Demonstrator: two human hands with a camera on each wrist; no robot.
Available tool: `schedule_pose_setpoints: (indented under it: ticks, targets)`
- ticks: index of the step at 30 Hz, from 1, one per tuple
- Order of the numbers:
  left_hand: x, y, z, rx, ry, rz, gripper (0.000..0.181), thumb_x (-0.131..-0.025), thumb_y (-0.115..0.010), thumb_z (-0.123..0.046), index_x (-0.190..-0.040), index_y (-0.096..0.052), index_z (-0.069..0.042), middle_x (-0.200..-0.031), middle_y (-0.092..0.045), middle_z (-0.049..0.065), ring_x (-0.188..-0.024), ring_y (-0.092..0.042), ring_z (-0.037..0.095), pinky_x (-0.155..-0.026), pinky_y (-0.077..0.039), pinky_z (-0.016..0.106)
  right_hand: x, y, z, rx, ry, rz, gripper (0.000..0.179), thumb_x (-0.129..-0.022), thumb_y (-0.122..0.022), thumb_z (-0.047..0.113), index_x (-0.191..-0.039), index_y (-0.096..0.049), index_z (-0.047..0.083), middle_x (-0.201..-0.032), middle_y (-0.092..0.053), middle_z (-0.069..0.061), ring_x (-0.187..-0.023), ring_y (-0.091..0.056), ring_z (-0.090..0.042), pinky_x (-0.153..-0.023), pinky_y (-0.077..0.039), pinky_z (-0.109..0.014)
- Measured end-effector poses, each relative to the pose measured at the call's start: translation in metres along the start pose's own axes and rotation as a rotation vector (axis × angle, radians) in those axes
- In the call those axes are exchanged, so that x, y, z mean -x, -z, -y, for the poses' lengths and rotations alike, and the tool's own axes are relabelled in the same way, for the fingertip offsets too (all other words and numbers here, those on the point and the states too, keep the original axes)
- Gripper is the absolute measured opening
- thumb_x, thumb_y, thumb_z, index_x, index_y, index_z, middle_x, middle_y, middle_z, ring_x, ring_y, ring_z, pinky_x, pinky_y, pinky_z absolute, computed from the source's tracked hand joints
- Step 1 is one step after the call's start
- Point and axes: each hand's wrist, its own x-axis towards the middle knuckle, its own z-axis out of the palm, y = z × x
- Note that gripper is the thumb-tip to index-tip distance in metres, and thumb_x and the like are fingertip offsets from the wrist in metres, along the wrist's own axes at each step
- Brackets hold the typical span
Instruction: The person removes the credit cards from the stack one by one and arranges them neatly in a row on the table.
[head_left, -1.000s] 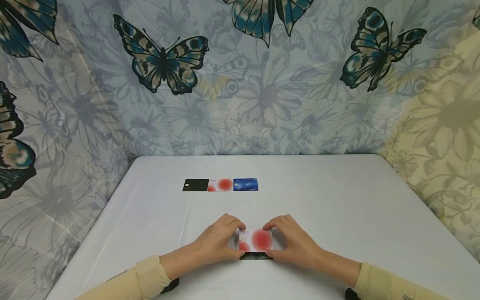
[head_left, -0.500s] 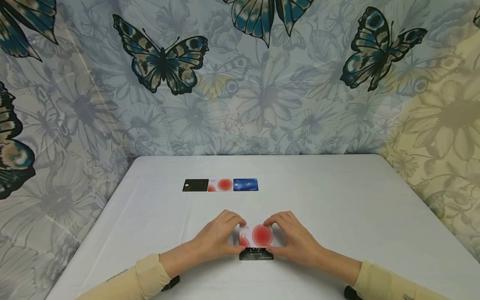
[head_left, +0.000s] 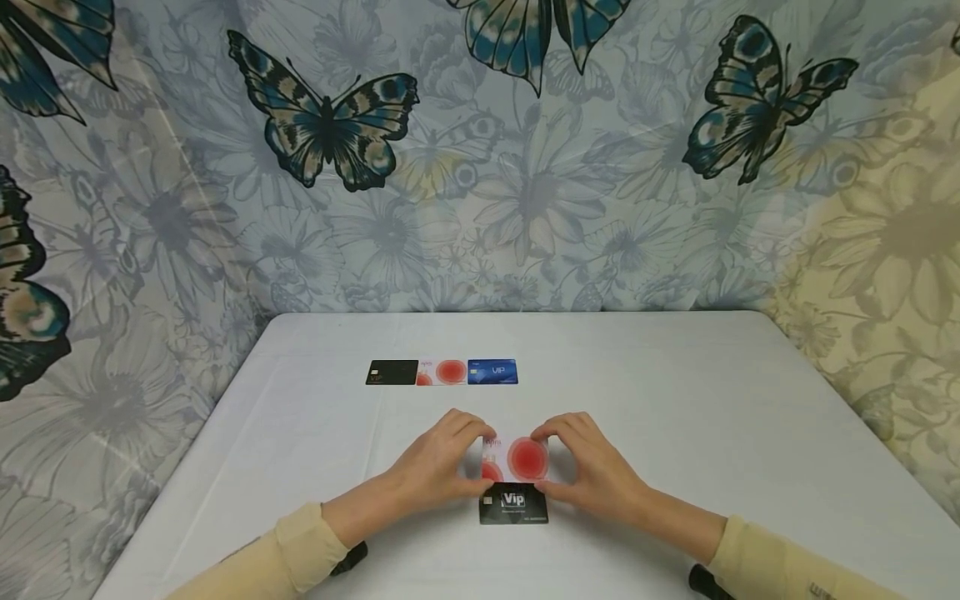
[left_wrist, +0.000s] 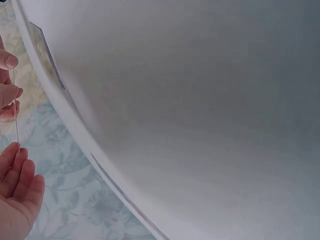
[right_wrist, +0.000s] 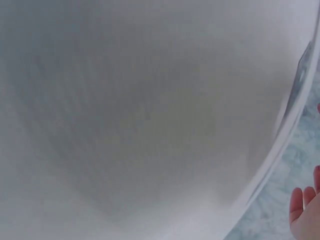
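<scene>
A white card with red circles (head_left: 517, 460) is held level above the table by both hands. My left hand (head_left: 438, 458) pinches its left corners between thumb and fingertips. My right hand (head_left: 592, 467) does the same at the right corners. Seen edge-on in the left wrist view, the card (left_wrist: 16, 122) is a thin line apart from the tabletop. Below it in the head view lies a black Vip card (head_left: 513, 505), flat on the table, its upper edge partly covered by the held card and thumbs.
On the white table (head_left: 675, 400), farther back, a row holds a black card (head_left: 392, 372), a white card with red circles (head_left: 450, 372) and a blue VIP card (head_left: 492, 372), side by side. A butterfly-patterned cloth (head_left: 525, 208) hangs behind the table.
Both hands have moved away from the body with the pinched card. More of the black Vip card beneath now shows. The row of cards at the back stays put.
</scene>
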Motion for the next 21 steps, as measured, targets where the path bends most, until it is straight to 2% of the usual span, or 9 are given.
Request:
schedule_pose_setpoints:
  ticks: [4,21]
  targets:
    - [-0.006,0.000,0.003,0.004,-0.008,-0.010,0.051,-0.073,-0.085,-0.026,-0.116,-0.063,-0.010,-0.114,-0.059,-0.002,-0.109,-0.051,0.014,-0.094,-0.047,0.024,-0.004,0.003,-0.006,0.001,-0.011,0.007,0.059,-0.068,-0.090,0.027,-0.117,-0.058,0.022,-0.116,-0.054,0.015,-0.110,-0.042,-0.007,-0.089,-0.049,-0.032]
    - [-0.036,-0.007,0.022,-0.018,-0.038,0.024,0.051,-0.075,-0.084,-0.027,-0.118,-0.062,-0.008,-0.116,-0.057,0.001,-0.111,-0.050,0.016,-0.097,-0.045,0.026,-0.020,0.007,-0.034,0.001,-0.005,-0.004,0.059,-0.066,-0.091,0.022,-0.116,-0.059,0.018,-0.116,-0.057,0.009,-0.110,-0.044,-0.013,-0.090,-0.047,-0.039]
